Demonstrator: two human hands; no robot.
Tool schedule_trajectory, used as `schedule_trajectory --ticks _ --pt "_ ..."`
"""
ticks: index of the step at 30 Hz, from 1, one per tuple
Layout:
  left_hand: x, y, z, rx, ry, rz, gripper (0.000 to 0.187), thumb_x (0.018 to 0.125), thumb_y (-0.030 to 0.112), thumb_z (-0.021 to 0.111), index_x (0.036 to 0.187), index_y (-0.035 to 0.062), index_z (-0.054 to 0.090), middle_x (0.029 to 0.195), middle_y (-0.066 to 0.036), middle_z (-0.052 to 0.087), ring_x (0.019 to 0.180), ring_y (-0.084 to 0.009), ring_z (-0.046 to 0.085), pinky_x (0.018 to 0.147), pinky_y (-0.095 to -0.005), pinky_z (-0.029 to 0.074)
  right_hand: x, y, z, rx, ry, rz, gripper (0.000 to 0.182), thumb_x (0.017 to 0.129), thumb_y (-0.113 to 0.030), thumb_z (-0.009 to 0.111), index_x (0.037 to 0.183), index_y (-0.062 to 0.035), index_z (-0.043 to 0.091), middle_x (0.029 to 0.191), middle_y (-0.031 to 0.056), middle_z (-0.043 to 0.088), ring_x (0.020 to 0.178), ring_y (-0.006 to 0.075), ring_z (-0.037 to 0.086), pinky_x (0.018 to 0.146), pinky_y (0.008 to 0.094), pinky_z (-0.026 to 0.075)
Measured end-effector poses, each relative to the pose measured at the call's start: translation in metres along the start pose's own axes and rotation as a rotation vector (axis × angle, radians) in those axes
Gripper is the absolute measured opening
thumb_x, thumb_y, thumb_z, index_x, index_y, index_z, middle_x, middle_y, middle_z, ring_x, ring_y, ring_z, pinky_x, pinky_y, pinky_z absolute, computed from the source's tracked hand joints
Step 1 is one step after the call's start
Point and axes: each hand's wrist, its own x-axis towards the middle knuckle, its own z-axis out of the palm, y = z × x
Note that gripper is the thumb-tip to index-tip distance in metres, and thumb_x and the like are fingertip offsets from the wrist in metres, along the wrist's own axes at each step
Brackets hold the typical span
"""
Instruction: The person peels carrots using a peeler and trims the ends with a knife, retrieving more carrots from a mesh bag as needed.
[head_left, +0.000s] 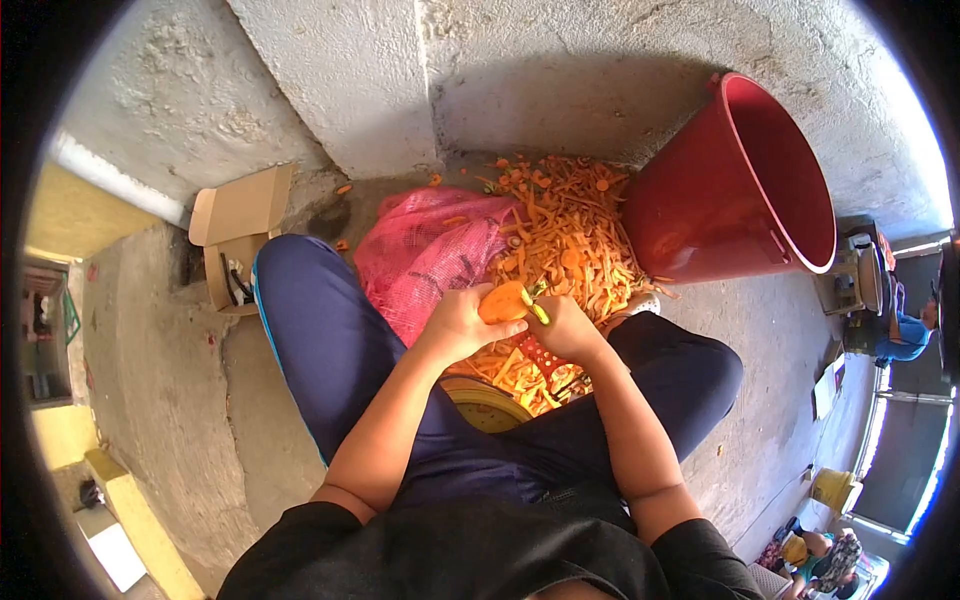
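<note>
An orange carrot [505,302] is gripped by my left hand [462,326], its thick end turned to the right. Close beside it, my right hand [565,328] is closed around a tool with a yellow-green handle [540,312], partly hidden by the fingers. Beyond both hands lies a large heap of orange peelings [570,235], next to a pink mesh sack [430,250]. Between my legs, below the hands, is a yellow round container [485,405] with more peelings at its edge.
A large red bucket [690,190] leans by the wall at the upper right. An open cardboard box [240,215] with dark items stands at the left. Other people [910,335] are at the far right, near a yellow bucket [833,490].
</note>
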Motion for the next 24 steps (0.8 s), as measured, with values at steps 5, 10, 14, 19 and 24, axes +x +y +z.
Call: schedule_trajectory --ticks 5,10,14,19,24 --pt "-0.004 0.007 0.000 0.119 0.076 0.074 0.042 0.062 0.036 0.071 0.084 0.0024 0.057 0.068 -0.015 0.058 0.064 -0.0283 0.058 0.057 -0.0334 0.044 -0.002 0.001 0.003 -0.007 0.005 0.024 0.025 0.078 -0.026 0.049 0.077 -0.0018 0.055 0.073 0.0212 0.056 0.072 0.0381 0.054 0.064 0.0433 0.043" --pt "-0.004 0.008 -0.007 0.198 0.005 0.115 0.041 0.061 0.037 0.070 0.074 0.0014 0.053 0.065 -0.016 0.056 0.063 -0.0320 0.056 0.055 -0.0367 0.043 -0.003 0.009 0.008 -0.018 -0.077 0.030 0.025 0.077 -0.025 0.048 0.073 -0.0014 0.055 0.069 0.0212 0.056 0.068 0.0381 0.054 0.062 0.0439 0.043" --pt "-0.003 0.007 -0.005 0.234 0.013 0.140 0.040 0.062 0.036 0.069 0.074 0.0012 0.053 0.065 -0.017 0.056 0.063 -0.0318 0.056 0.055 -0.0362 0.043 -0.004 0.014 0.012 0.003 -0.052 0.006 0.024 0.075 -0.023 0.049 0.070 -0.0011 0.055 0.065 0.0206 0.055 0.065 0.0378 0.054 0.059 0.0434 0.043" --pt "-0.003 0.008 -0.004 0.010 -0.037 0.160 0.037 0.062 0.031 0.071 0.079 0.0026 0.056 0.065 -0.015 0.057 0.061 -0.0297 0.057 0.054 -0.0349 0.044 -0.004 0.014 0.012 0.095 -0.043 0.005 0.023 0.073 -0.023 0.049 0.071 -0.0015 0.055 0.066 0.0214 0.055 0.065 0.0378 0.054 0.060 0.0431 0.043" --pt "-0.006 0.009 0.000 0.230 0.006 0.311 0.037 0.056 0.026 0.074 0.081 0.0059 0.056 0.064 -0.010 0.057 0.060 -0.0257 0.058 0.055 -0.0344 0.045 -0.001 0.019 0.011 0.049 -0.056 0.013 0.018 0.072 -0.020 0.052 0.076 -0.0027 0.055 0.070 0.0191 0.057 0.068 0.0358 0.055 0.061 0.0415 0.044"
